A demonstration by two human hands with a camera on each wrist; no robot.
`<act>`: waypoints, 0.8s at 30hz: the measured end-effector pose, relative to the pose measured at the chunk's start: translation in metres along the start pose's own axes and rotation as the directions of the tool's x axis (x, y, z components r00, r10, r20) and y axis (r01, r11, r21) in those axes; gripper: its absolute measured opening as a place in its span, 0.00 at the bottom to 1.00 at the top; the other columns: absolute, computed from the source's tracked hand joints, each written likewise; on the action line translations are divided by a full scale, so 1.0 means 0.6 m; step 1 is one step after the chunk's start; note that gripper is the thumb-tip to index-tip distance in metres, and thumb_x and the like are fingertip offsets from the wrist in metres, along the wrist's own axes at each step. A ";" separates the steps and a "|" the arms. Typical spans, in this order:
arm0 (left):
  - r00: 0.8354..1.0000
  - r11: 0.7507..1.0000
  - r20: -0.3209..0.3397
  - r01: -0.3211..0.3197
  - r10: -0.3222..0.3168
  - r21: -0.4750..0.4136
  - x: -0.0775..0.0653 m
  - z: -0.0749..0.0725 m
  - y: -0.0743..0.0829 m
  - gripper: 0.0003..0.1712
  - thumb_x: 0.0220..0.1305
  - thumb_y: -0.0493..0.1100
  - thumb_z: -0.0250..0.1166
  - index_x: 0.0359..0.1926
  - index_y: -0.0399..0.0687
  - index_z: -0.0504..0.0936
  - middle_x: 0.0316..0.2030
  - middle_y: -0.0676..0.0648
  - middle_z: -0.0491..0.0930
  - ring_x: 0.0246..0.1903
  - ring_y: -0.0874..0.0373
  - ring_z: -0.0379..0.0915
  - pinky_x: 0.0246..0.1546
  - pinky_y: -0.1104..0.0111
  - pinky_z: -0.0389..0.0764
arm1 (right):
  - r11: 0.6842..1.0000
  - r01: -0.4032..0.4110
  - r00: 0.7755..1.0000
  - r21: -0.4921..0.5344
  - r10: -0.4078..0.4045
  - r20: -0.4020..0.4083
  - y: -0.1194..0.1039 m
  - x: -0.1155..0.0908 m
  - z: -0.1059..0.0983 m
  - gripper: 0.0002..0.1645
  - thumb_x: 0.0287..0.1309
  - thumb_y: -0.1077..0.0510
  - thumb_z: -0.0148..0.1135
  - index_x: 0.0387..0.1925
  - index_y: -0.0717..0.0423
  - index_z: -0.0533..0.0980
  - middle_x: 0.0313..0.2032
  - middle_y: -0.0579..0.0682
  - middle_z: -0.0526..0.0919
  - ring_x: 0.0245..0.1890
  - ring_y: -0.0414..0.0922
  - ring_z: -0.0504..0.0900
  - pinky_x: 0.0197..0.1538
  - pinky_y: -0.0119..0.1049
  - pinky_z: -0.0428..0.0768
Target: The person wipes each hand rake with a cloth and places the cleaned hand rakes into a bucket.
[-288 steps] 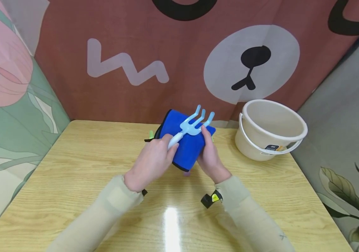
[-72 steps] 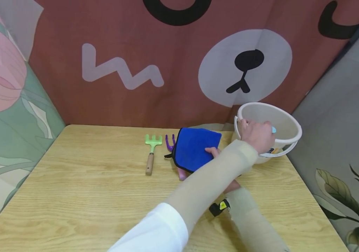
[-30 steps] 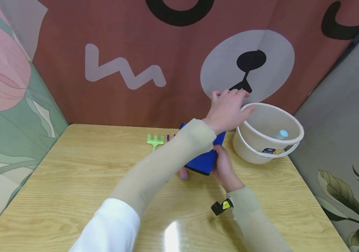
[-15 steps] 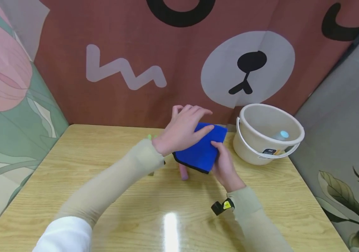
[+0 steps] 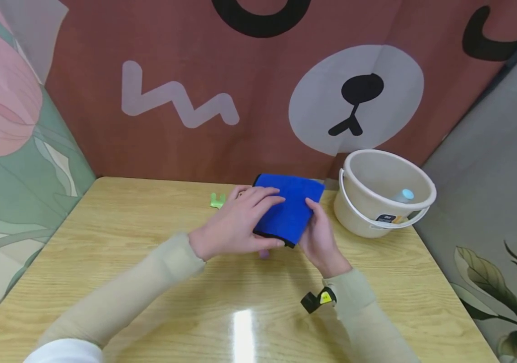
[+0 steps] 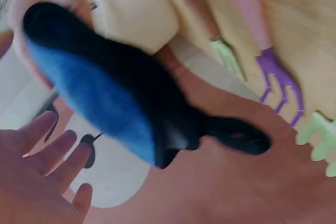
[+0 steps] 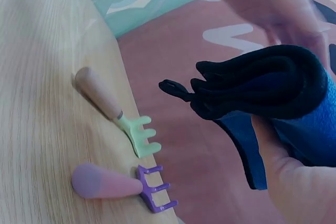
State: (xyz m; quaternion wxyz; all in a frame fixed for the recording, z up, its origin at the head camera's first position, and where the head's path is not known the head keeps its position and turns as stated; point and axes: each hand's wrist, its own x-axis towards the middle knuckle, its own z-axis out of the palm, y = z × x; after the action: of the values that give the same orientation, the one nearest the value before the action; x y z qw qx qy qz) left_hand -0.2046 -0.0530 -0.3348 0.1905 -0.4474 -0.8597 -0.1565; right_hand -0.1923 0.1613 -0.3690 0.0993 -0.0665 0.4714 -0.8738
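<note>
A folded blue towel (image 5: 287,204) with black edging and a hanging loop is raised over the table, gripped along its right side by my right hand (image 5: 323,237). My left hand (image 5: 238,219) is at the towel's left side, fingers extended and spread; the left wrist view shows them apart from the fabric. Below the towel lie a purple hand rake (image 7: 155,187) with a pink handle and a green hand rake (image 7: 139,132) with a wooden handle. In the head view the towel and left hand mostly hide them.
A beige bucket (image 5: 353,217) with a white handle stands at the table's right rear, a light blue handle end (image 5: 404,196) showing inside. Another light green tool (image 6: 226,59) with a brown handle lies nearer the bucket. A brown printed curtain (image 5: 186,156) hangs behind the table.
The light blue hand rake, earlier in my left hand over the towel, is now in the bucket. My left hand has come back leftward from the bucket to the towel; my right hand keeps its grip.
</note>
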 end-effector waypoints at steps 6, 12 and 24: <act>1.000 1.000 0.001 0.007 -0.007 0.027 -0.024 0.027 -0.008 0.61 0.54 0.75 0.67 0.79 0.50 0.56 0.79 0.46 0.50 0.75 0.48 0.46 0.67 0.46 0.55 | 0.999 -0.030 0.999 0.025 0.029 0.045 0.001 -0.005 0.020 0.34 0.81 0.46 0.26 0.80 0.50 0.37 0.77 0.54 0.51 0.74 0.53 0.55 0.73 0.48 0.57; 0.996 0.996 -0.043 0.076 -0.078 -0.040 -0.042 0.042 -0.015 0.62 0.53 0.66 0.74 0.80 0.49 0.54 0.79 0.46 0.50 0.76 0.47 0.45 0.69 0.44 0.51 | 0.996 -0.068 0.987 0.058 0.059 0.150 0.003 -0.010 0.040 0.37 0.80 0.44 0.27 0.80 0.50 0.35 0.78 0.55 0.48 0.75 0.54 0.53 0.73 0.49 0.58; 0.979 0.945 -0.074 0.161 -0.189 -0.283 -0.067 0.037 -0.016 0.46 0.62 0.28 0.66 0.78 0.46 0.58 0.78 0.46 0.53 0.76 0.46 0.49 0.71 0.50 0.57 | 0.999 -0.044 0.977 0.004 0.042 0.209 0.004 -0.004 0.050 0.36 0.80 0.43 0.30 0.80 0.53 0.41 0.75 0.57 0.52 0.70 0.57 0.62 0.67 0.47 0.69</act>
State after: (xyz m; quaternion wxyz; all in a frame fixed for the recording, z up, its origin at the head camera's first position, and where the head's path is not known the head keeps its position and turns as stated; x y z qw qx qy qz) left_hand -0.1955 -0.0768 -0.3742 0.1544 -0.3831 -0.8552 -0.3131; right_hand -0.1833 0.1361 -0.3548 0.1674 -0.1475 0.4561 -0.8615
